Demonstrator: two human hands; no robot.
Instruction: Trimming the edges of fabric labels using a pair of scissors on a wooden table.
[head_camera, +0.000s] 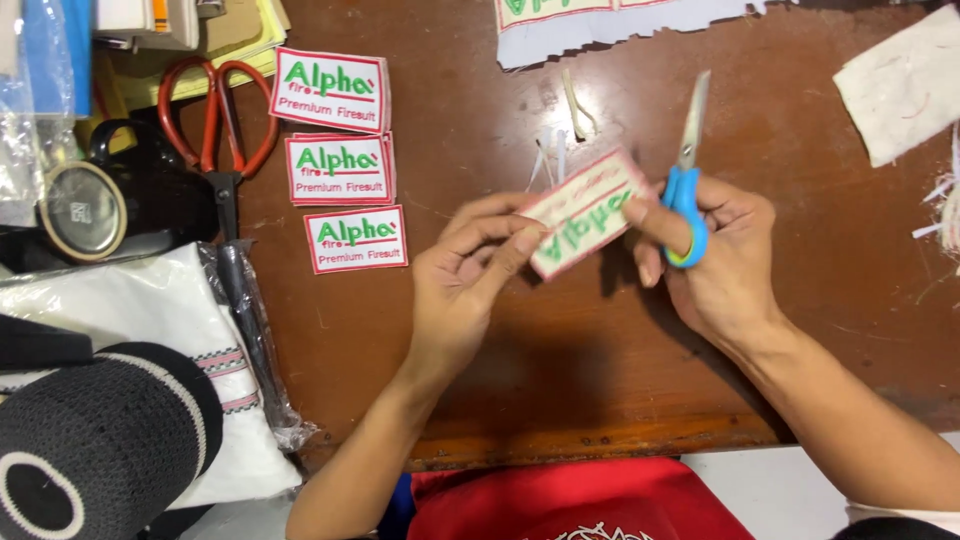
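Two hands are working over a brown wooden table (560, 370), sharing one embroidered patch (585, 212) between them. A risk is showing itself: the patch is being held up off the table by its ends only, tilted, so a slackening pinch could be letting it twist or drop, and the small blue-handled scissors (686, 180) are sitting just beside its right edge with the blades pointing up and away, where a careless closing could be nicking the red border or a fingertip. The left hand (470, 265) is curling partly closed, its thumb and forefinger pinching the patch's left end while the other fingers are folding loosely beneath. The right hand (715, 255) is mostly closed, with fingers threading the blue loops of the scissors and the thumb and a fingertip touching the patch's right end; the blades are looking closed or nearly so. Thin white trimmings (552, 155) are lying on the table just above the hands. Well to the left, three finished patches (342, 160) are lying in a loose column, some seeming stacked, near a large pair of orange-handled scissors (220, 130). A strip of uncut white backing (600, 25) is lying at the top edge, and a white fabric scrap (900, 85) is resting at the upper right, apart from both hands.
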